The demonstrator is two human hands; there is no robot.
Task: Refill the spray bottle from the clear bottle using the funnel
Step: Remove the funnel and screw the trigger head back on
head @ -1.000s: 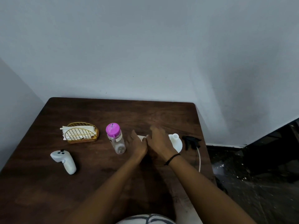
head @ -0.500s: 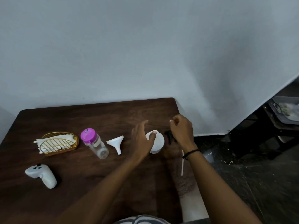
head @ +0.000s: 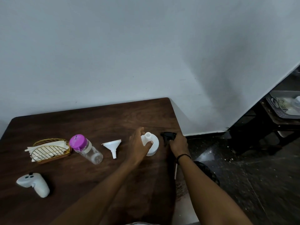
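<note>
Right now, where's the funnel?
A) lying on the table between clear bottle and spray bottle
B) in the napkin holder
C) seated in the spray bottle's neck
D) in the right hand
A: the funnel lies on the table between the clear bottle and the spray bottle, whose neck stands bare.

One wide-angle camera, worn on the person's head, is looking forward and down from close above the near edge of the dark brown wooden bench (head: 97, 120), which is filling the lower left of the frame. A pale grey wall (head: 146, 46) is taking the upper half, dark floor (head: 259, 184) the lower right.
</note>
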